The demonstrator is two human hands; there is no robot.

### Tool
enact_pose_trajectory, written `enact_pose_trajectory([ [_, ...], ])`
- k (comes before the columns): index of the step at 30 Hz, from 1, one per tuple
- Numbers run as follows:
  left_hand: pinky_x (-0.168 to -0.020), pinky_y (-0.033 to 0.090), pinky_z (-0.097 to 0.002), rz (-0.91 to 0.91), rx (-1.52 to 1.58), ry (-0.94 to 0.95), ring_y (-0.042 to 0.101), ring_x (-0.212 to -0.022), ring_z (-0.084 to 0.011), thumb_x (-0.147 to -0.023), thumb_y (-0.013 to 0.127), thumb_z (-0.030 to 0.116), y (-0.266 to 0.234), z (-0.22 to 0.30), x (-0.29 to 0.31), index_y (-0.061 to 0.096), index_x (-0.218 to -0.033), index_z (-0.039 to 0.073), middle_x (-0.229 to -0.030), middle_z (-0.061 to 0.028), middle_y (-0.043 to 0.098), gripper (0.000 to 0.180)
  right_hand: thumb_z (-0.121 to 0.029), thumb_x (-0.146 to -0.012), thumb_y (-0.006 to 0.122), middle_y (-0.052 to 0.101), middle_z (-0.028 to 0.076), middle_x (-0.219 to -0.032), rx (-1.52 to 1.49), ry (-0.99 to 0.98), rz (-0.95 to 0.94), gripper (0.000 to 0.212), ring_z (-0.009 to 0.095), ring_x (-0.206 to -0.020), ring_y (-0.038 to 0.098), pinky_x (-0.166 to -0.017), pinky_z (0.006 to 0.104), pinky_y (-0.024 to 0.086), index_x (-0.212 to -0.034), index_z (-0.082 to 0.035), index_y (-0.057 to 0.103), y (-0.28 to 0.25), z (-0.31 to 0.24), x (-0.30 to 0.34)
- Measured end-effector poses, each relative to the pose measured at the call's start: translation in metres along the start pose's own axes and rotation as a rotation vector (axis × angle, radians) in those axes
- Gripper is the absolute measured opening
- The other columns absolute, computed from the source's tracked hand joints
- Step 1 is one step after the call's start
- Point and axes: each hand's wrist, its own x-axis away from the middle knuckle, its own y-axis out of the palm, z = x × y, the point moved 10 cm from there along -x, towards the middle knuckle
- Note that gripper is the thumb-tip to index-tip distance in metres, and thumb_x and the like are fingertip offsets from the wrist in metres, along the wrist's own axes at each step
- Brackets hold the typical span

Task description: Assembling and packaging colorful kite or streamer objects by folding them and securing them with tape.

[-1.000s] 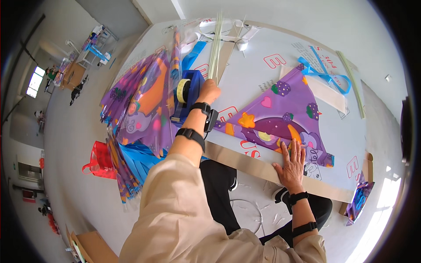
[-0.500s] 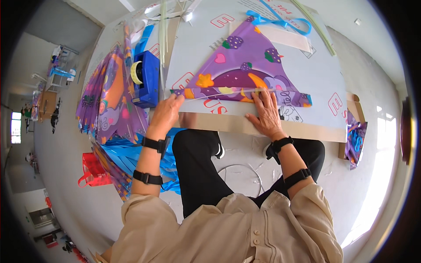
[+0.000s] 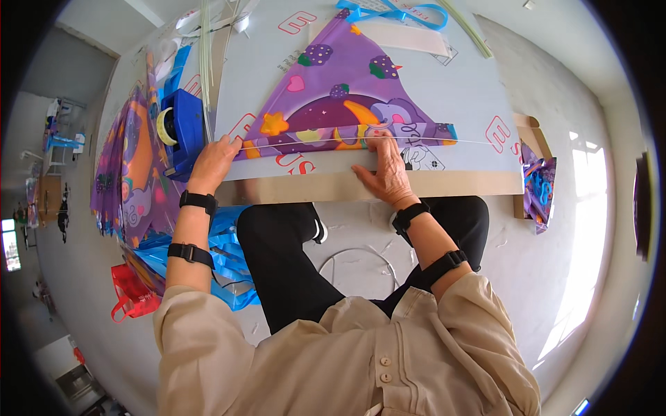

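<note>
A purple printed triangular kite sheet [image 3: 326, 83] lies on the grey board in front of me, its point away from me. Its near edge is folded over into a narrow strip [image 3: 312, 139]. Along this strip runs a thin white rod [image 3: 423, 140], whose right end reaches past the sheet's right corner. My left hand [image 3: 214, 165] pinches the rod's left end at the sheet's left corner. My right hand [image 3: 386, 170] lies on the strip near its middle, fingers stretched out and pressing down, thumb apart. The left fingertips partly hide the left corner.
A blue tape dispenser [image 3: 186, 132] stands left of the sheet. More purple sheets [image 3: 132, 163] hang over the board's left side, above blue strips [image 3: 229, 243] and a red bag [image 3: 132, 291]. Blue ribbon [image 3: 399, 14] lies at the sheet's point. An open carton [image 3: 534, 166] stands at right.
The whole view has shifted, so the board and hands appear farther left. The rod now lies straight along the strip and past the right corner. Both hands stay at the near edge.
</note>
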Motion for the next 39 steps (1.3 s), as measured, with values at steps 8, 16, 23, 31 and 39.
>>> enact_pose_trajectory([
  [8, -0.062, 0.052, -0.0429, 0.055, -0.056, 0.000, 0.064, -0.074, -0.0346, -0.083, 0.053, 0.009, 0.006, -0.007, -0.002, 0.061, -0.088, 0.004, -0.083, -0.0168, 0.059, 0.010, -0.018, -0.075, 0.070, 0.048, 0.018, -0.114, 0.311, -0.124, 0.017, 0.069, 0.037, -0.105, 0.046, -0.091, 0.0456, 0.039, -0.133, 0.000, 0.037, 0.000, -0.016, 0.000],
  [16, -0.061, 0.056, -0.0342, 0.120, -0.310, -0.274, 0.064, -0.077, -0.0299, -0.078, 0.055, 0.005, 0.009, -0.008, 0.004, 0.065, -0.084, -0.002, -0.083, -0.0177, 0.060, 0.014, -0.027, -0.080, 0.063, 0.046, 0.013, -0.101, 0.514, -0.099, -0.101, 0.055, 0.033, -0.103, 0.044, -0.089, 0.0442, 0.036, -0.128, -0.005, 0.048, 0.017, -0.021, -0.004],
  [23, -0.061, 0.055, -0.0321, 0.264, -0.190, -0.078, 0.062, -0.075, -0.0280, -0.074, 0.058, 0.009, 0.002, 0.072, -0.017, 0.066, -0.084, -0.003, -0.080, -0.0162, 0.061, 0.017, -0.023, -0.080, 0.064, 0.044, 0.010, -0.098, 0.528, -0.081, -0.123, 0.053, 0.029, -0.099, 0.044, -0.086, 0.0425, 0.036, -0.129, -0.011, 0.051, 0.018, -0.017, -0.001],
  [31, -0.067, 0.052, -0.0370, 0.296, -0.010, -0.134, 0.059, -0.078, -0.0292, -0.074, 0.055, 0.002, -0.004, 0.054, -0.008, 0.060, -0.077, 0.001, -0.082, -0.0136, 0.057, 0.006, -0.025, -0.081, 0.063, 0.043, 0.010, -0.096, 0.576, -0.101, -0.116, 0.050, 0.028, -0.098, 0.044, -0.086, 0.0420, 0.035, -0.128, -0.012, 0.054, 0.024, -0.022, -0.003],
  [39, -0.057, 0.045, -0.0449, 0.588, 0.422, -0.918, 0.059, -0.061, -0.0350, -0.073, 0.058, 0.003, -0.062, -0.154, 0.125, 0.064, -0.075, -0.006, -0.067, -0.0180, 0.062, 0.010, -0.022, -0.081, 0.064, 0.043, 0.010, -0.096, 0.596, -0.105, -0.107, 0.051, 0.027, -0.098, 0.045, -0.086, 0.0424, 0.036, -0.129, -0.012, 0.052, 0.019, -0.024, -0.002],
])
